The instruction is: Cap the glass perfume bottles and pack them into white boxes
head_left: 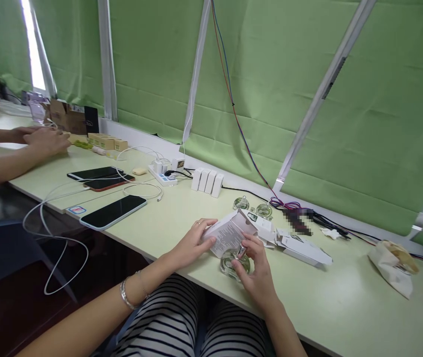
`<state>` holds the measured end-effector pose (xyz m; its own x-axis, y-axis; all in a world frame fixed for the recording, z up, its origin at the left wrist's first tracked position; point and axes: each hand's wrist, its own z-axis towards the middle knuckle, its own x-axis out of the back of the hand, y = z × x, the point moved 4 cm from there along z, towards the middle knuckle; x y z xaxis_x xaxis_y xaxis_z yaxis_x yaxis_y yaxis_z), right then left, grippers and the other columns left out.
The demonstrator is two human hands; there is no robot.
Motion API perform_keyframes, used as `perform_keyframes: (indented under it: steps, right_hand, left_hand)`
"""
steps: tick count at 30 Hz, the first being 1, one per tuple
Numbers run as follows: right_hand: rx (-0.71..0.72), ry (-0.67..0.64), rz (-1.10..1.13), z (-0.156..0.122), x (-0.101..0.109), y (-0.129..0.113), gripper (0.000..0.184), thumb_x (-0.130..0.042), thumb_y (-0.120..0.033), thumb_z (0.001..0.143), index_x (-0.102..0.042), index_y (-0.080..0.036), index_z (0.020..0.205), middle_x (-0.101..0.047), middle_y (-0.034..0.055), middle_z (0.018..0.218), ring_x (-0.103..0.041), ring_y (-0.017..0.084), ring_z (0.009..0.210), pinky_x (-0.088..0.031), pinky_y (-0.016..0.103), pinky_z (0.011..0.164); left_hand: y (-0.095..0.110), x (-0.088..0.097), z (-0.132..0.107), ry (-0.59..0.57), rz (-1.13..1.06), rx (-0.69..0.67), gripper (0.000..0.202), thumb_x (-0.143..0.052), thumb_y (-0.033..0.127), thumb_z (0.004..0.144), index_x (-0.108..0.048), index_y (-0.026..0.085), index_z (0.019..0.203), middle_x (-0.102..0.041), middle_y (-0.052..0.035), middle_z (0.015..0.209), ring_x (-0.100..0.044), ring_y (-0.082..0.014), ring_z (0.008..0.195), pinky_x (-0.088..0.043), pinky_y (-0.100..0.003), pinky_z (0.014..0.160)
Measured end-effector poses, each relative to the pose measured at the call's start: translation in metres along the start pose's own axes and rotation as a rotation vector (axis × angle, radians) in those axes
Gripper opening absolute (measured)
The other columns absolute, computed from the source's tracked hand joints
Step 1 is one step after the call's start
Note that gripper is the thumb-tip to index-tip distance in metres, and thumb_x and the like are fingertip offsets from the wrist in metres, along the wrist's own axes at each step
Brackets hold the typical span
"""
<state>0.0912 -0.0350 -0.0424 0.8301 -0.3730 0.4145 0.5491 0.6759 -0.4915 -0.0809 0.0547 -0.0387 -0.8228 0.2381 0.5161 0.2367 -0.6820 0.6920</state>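
Note:
My left hand (195,245) grips an open white carton (226,235) with printed text on its side, thumb in front and fingers behind. The carton is tilted, its flap opening toward the upper right. In my right hand (255,267) is a round, flat glass perfume bottle (230,265) with a silver neck, held just in front of the carton, near the table edge. Behind the carton stand two similar round bottles, a left one (241,202) and a right one (264,210). An opened white carton (304,249) lies flattened to the right of my hands.
Several small white boxes (207,182) stand near the wall beside a power strip (163,176). Phones, among them a light-blue-edged one (114,212), and white cables lie leftward. A cloth bag (392,267) sits at right. A co-worker's hands (46,140) rest at far left.

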Motion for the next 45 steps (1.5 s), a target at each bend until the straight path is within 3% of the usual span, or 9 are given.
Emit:
perform_keyframes:
  steps: [8, 11, 14, 17, 21, 25, 29, 37, 45]
  right_hand:
    - [-0.064, -0.013, -0.019, 0.001, 0.002, -0.006, 0.029, -0.053, -0.017, 0.083, -0.044, -0.024, 0.110, -0.025, 0.0160, 0.142, -0.057, 0.011, 0.071, -0.052, 0.036, 0.075]
    - [-0.070, -0.033, -0.010, 0.001, 0.002, -0.005, 0.029, -0.053, -0.017, 0.083, -0.043, -0.024, 0.110, -0.028, 0.0159, 0.141, -0.058, 0.011, 0.072, -0.051, 0.036, 0.077]
    - [-0.051, -0.047, -0.002, 0.000, 0.001, -0.005, 0.031, -0.053, -0.016, 0.083, -0.043, -0.024, 0.111, -0.030, 0.0152, 0.141, -0.058, 0.011, 0.074, -0.050, 0.036, 0.077]
    - [-0.025, -0.047, -0.009, -0.001, 0.000, -0.006, 0.032, -0.054, -0.015, 0.083, -0.042, -0.024, 0.112, -0.031, 0.0158, 0.141, -0.059, 0.012, 0.074, -0.051, 0.036, 0.076]
    - [0.037, -0.047, -0.030, -0.002, -0.002, -0.008, 0.040, -0.051, -0.013, 0.084, -0.038, -0.025, 0.120, -0.030, 0.0150, 0.143, -0.058, 0.019, 0.097, -0.053, 0.035, 0.075]
    - [0.131, -0.038, -0.066, -0.002, -0.002, -0.013, 0.059, -0.047, -0.008, 0.084, -0.024, -0.029, 0.134, -0.026, 0.0115, 0.145, -0.036, 0.025, 0.128, -0.054, 0.035, 0.077]
    - [0.141, -0.049, -0.102, -0.001, -0.003, -0.013, 0.064, -0.045, -0.007, 0.084, -0.019, -0.031, 0.137, -0.025, 0.0105, 0.145, -0.037, 0.024, 0.126, -0.053, 0.036, 0.080]
    - [0.127, 0.050, -0.115, -0.003, -0.001, -0.010, 0.060, -0.048, -0.008, 0.083, -0.026, -0.032, 0.134, -0.034, 0.0118, 0.135, -0.055, 0.019, 0.096, -0.055, 0.036, 0.071]
    - [0.160, -0.038, -0.185, 0.000, 0.002, -0.009, 0.054, -0.041, -0.006, 0.086, -0.036, -0.033, 0.133, -0.043, 0.0089, 0.134, -0.045, 0.024, 0.123, -0.052, 0.042, 0.087]
  left_hand:
    - [0.010, 0.001, -0.006, 0.060, -0.050, -0.092, 0.060, -0.050, 0.036, 0.087, -0.022, 0.020, 0.138, -0.033, -0.0128, 0.140, -0.038, -0.0256, 0.125, -0.031, -0.041, 0.106]
    - [0.006, -0.001, -0.008, 0.098, -0.075, -0.114, 0.064, -0.051, 0.035, 0.087, -0.018, 0.021, 0.140, -0.028, -0.0131, 0.144, -0.032, -0.0270, 0.129, -0.027, -0.041, 0.108]
    - [0.001, -0.003, -0.009, 0.130, -0.156, -0.145, 0.064, -0.049, 0.034, 0.089, -0.013, 0.022, 0.141, -0.030, -0.0152, 0.142, -0.034, -0.0273, 0.129, -0.027, -0.044, 0.107]
    - [0.000, -0.006, -0.009, 0.083, -0.230, -0.213, 0.062, -0.046, 0.032, 0.091, -0.009, 0.023, 0.140, -0.034, -0.0163, 0.137, -0.040, -0.0261, 0.124, -0.031, -0.045, 0.104]
    - [0.002, -0.008, -0.009, 0.015, -0.259, -0.257, 0.057, -0.044, 0.032, 0.092, -0.011, 0.023, 0.138, -0.036, -0.0159, 0.133, -0.043, -0.0255, 0.119, -0.034, -0.044, 0.101]
    - [0.004, -0.008, -0.009, -0.002, -0.261, -0.264, 0.054, -0.043, 0.032, 0.092, -0.013, 0.024, 0.136, -0.038, -0.0146, 0.130, -0.045, -0.0249, 0.116, -0.037, -0.043, 0.098]
    - [0.004, -0.007, -0.011, 0.019, -0.184, -0.277, 0.050, -0.042, 0.030, 0.092, -0.015, 0.025, 0.134, -0.039, -0.0140, 0.127, -0.045, -0.0231, 0.113, -0.038, -0.042, 0.096]
    - [0.020, -0.006, -0.014, 0.061, 0.031, -0.527, 0.030, -0.036, 0.013, 0.091, -0.032, 0.028, 0.117, -0.033, -0.0097, 0.128, -0.031, -0.0234, 0.125, -0.036, -0.042, 0.097]
    - [0.013, -0.004, -0.012, 0.060, 0.031, -0.407, 0.019, -0.040, 0.015, 0.088, -0.039, 0.024, 0.105, -0.037, -0.0112, 0.122, -0.031, -0.0261, 0.125, -0.037, -0.043, 0.095]
